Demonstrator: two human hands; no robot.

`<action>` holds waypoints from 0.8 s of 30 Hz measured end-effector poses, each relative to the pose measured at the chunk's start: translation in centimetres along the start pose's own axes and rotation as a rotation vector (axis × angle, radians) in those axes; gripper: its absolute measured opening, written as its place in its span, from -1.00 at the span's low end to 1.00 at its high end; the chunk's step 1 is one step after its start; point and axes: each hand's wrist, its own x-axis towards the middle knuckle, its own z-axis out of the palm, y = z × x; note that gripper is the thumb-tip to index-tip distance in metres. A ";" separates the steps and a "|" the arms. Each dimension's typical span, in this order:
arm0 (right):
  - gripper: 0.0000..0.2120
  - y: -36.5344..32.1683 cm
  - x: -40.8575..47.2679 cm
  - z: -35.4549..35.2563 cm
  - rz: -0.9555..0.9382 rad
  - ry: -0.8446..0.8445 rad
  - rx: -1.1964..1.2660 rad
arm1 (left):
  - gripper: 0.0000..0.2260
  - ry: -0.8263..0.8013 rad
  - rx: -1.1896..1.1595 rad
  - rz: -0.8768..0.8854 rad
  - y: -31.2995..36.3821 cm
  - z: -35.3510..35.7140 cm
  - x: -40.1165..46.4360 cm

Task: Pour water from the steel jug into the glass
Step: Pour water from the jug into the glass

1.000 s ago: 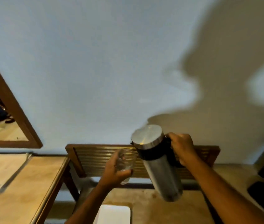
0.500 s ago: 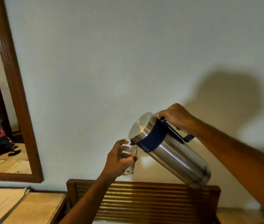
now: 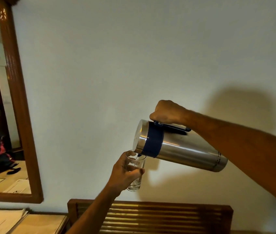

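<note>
A steel jug point(image 3: 184, 149) with a dark blue band and blue handle is tipped nearly flat, lid end to the left. My right hand point(image 3: 166, 113) grips its handle from above. The jug's spout sits just over the rim of a clear glass point(image 3: 136, 166), held upright in the air in front of the wall. My left hand point(image 3: 122, 176) wraps around the glass from the left. A thin stream of water runs from the spout into the glass, and a little water shows at the bottom.
A slatted wooden chair back point(image 3: 159, 217) stands below the hands against the white wall. A wood-framed mirror point(image 3: 22, 115) hangs at left. A wooden table with papers point(image 3: 2, 220) lies at the lower left.
The view has tilted upward. My right hand has tipped the jug further, from steeply slanted to almost level, and its spout has come over the glass. My left hand has kept the glass raised.
</note>
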 end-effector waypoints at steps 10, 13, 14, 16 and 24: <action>-0.80 -1.1 0.2 0.4 -0.111 0.034 -0.277 | -0.40 -0.028 0.073 0.017 0.2 0.7 0.0; -0.77 -1.4 0.2 0.1 -0.166 0.047 -0.322 | -0.41 -0.027 0.074 0.026 0.4 0.9 0.0; -0.76 -1.5 0.1 0.0 -0.182 0.049 -0.333 | -0.41 -0.025 0.078 0.029 0.5 1.0 0.1; -0.75 -1.6 0.0 -0.2 -0.206 0.056 -0.359 | -0.41 -0.020 0.079 0.028 0.6 1.0 0.2; -0.75 -1.8 0.2 -0.5 -0.235 0.074 -0.385 | -0.42 -0.027 0.078 0.032 1.0 1.3 0.3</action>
